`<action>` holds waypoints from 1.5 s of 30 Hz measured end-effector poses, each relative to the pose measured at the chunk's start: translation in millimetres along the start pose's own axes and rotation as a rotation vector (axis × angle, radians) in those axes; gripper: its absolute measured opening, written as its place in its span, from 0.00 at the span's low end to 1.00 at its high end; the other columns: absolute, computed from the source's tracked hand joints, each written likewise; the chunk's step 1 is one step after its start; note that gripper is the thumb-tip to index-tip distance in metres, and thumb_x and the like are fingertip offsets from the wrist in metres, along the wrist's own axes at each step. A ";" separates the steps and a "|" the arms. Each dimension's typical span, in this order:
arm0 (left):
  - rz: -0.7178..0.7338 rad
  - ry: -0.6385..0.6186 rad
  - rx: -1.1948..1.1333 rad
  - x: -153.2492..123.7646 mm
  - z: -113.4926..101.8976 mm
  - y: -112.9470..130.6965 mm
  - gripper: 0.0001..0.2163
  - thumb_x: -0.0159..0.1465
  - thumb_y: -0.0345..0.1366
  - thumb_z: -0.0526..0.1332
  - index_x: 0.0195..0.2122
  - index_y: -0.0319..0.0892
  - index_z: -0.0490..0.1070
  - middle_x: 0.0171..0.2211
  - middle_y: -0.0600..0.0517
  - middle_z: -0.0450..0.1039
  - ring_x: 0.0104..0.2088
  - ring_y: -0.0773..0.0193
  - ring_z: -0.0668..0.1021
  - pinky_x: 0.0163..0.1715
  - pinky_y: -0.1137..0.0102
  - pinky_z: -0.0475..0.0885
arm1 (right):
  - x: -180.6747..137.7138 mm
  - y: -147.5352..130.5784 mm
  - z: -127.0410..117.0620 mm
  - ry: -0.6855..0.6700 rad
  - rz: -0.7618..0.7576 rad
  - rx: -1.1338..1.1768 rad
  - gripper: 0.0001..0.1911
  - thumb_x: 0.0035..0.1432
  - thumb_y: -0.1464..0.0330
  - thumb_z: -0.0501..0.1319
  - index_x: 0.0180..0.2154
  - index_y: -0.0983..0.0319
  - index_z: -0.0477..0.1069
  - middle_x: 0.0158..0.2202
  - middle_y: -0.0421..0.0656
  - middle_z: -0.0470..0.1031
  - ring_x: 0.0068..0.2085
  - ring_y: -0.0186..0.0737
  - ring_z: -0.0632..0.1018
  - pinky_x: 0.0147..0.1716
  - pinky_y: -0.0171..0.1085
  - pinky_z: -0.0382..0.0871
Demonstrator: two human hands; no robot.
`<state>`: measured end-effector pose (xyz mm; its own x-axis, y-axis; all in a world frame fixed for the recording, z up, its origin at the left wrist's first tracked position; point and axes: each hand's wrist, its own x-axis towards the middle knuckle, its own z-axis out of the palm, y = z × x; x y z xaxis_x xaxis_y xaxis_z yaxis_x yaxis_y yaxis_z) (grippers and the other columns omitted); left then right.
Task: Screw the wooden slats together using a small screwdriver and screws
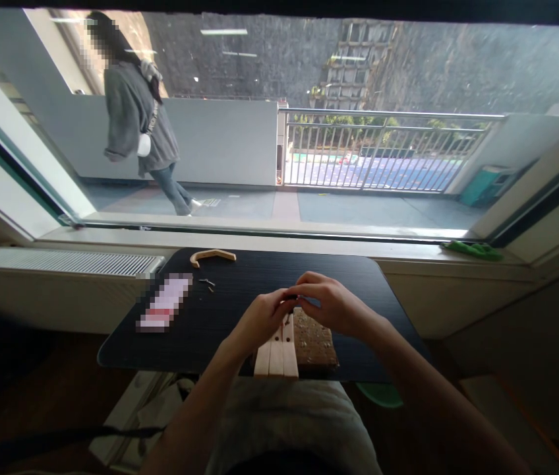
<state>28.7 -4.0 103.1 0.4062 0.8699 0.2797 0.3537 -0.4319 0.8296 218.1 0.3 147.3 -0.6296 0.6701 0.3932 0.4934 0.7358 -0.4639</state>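
Over the near edge of a small black table [358, 290], my left hand [260, 320] and my right hand [331, 303] meet with pinched fingers. Between their fingertips is a small dark part I cannot make out. Just below them lies a pale wooden piece [275, 356] made of side-by-side slats, resting against a brown cork-like board [315, 343]. Both hands hover at the far end of the wooden piece.
A curved wooden part [211, 255] lies at the table's far edge, with small metal screws [207, 284] and a blurred pink-white card [165, 303] to the left. Behind are a radiator grille [76, 262], a window sill with a green cloth [474, 249], and a person walking outside [136, 119].
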 end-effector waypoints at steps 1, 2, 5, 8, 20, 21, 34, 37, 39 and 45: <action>-0.004 -0.015 -0.011 0.3 -0.2 -0.6 0.12 0.67 0.40 0.54 0.38 0.39 0.74 0.20 0.55 0.71 0.21 0.67 0.72 0.23 0.75 0.64 | 0.9 -0.7 -2.3 -0.015 -0.003 -0.004 0.18 0.59 0.75 0.57 0.49 0.55 0.76 0.39 0.44 0.74 0.38 0.39 0.75 0.39 0.38 0.69; -0.008 -0.031 -0.020 0.5 -0.5 -1.2 0.12 0.67 0.40 0.54 0.39 0.39 0.74 0.19 0.56 0.69 0.20 0.68 0.72 0.22 0.75 0.64 | 2.0 -1.5 -4.5 -0.031 -0.003 -0.006 0.18 0.59 0.75 0.57 0.48 0.55 0.76 0.38 0.44 0.74 0.38 0.39 0.75 0.38 0.38 0.69; -0.023 -0.075 -0.038 1.1 -1.1 -3.7 0.12 0.68 0.40 0.53 0.41 0.39 0.73 0.18 0.57 0.67 0.19 0.68 0.71 0.22 0.75 0.64 | 6.6 -3.4 -9.8 -0.071 0.009 -0.018 0.17 0.59 0.76 0.57 0.47 0.56 0.77 0.37 0.43 0.75 0.37 0.38 0.76 0.37 0.37 0.69; -0.023 -0.088 -0.076 0.9 0.4 -6.9 0.12 0.69 0.40 0.52 0.41 0.39 0.72 0.19 0.57 0.68 0.20 0.68 0.72 0.23 0.74 0.65 | 11.6 -3.7 -11.9 -0.094 0.005 -0.046 0.16 0.59 0.77 0.57 0.43 0.57 0.78 0.35 0.42 0.76 0.35 0.37 0.76 0.36 0.36 0.69; 0.011 -0.024 -0.164 -0.2 3.0 -15.7 0.15 0.67 0.46 0.54 0.36 0.39 0.71 0.24 0.55 0.68 0.24 0.68 0.71 0.27 0.72 0.67 | 17.9 -4.6 -13.2 -0.159 0.020 -0.109 0.10 0.60 0.75 0.58 0.39 0.61 0.77 0.35 0.43 0.77 0.34 0.38 0.76 0.34 0.37 0.66; -0.007 -0.018 -0.174 -1.0 1.6 -16.2 0.15 0.66 0.46 0.56 0.37 0.39 0.72 0.25 0.55 0.69 0.23 0.68 0.72 0.26 0.73 0.67 | 18.0 -5.5 -13.5 -0.166 0.025 -0.108 0.10 0.60 0.75 0.58 0.39 0.61 0.77 0.35 0.43 0.77 0.34 0.38 0.75 0.34 0.37 0.66; -0.039 0.135 0.095 -7.3 3.4 -21.1 0.07 0.58 0.37 0.66 0.35 0.40 0.77 0.27 0.53 0.75 0.25 0.68 0.72 0.26 0.74 0.66 | 22.8 -14.7 -16.7 -0.223 0.111 -0.206 0.08 0.61 0.72 0.58 0.39 0.62 0.76 0.36 0.44 0.76 0.35 0.38 0.74 0.32 0.35 0.61; -0.049 0.146 0.103 -7.2 7.1 -20.4 0.07 0.58 0.37 0.66 0.35 0.40 0.76 0.26 0.54 0.74 0.25 0.68 0.72 0.26 0.74 0.65 | 22.1 -14.8 -17.0 -0.224 0.142 -0.244 0.08 0.61 0.71 0.58 0.39 0.61 0.75 0.37 0.43 0.77 0.35 0.38 0.74 0.32 0.35 0.60; -0.060 0.138 0.110 -8.0 8.6 -19.4 0.06 0.58 0.37 0.66 0.33 0.40 0.76 0.26 0.54 0.73 0.25 0.68 0.72 0.26 0.74 0.65 | 21.4 -15.1 -16.2 -0.222 0.151 -0.255 0.08 0.61 0.70 0.58 0.40 0.61 0.75 0.38 0.43 0.77 0.35 0.37 0.74 0.32 0.35 0.59; -0.089 0.149 0.197 -9.8 10.2 -16.8 0.05 0.59 0.36 0.66 0.29 0.40 0.74 0.25 0.55 0.72 0.25 0.68 0.71 0.26 0.74 0.63 | 21.1 -16.5 -12.6 -0.208 0.163 -0.327 0.07 0.62 0.68 0.58 0.39 0.61 0.74 0.38 0.42 0.78 0.36 0.38 0.75 0.30 0.35 0.57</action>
<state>27.4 -7.7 81.5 0.2426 0.9259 0.2897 0.5458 -0.3771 0.7482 204.2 3.6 173.2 -0.6186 0.7710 0.1512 0.7401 0.6364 -0.2173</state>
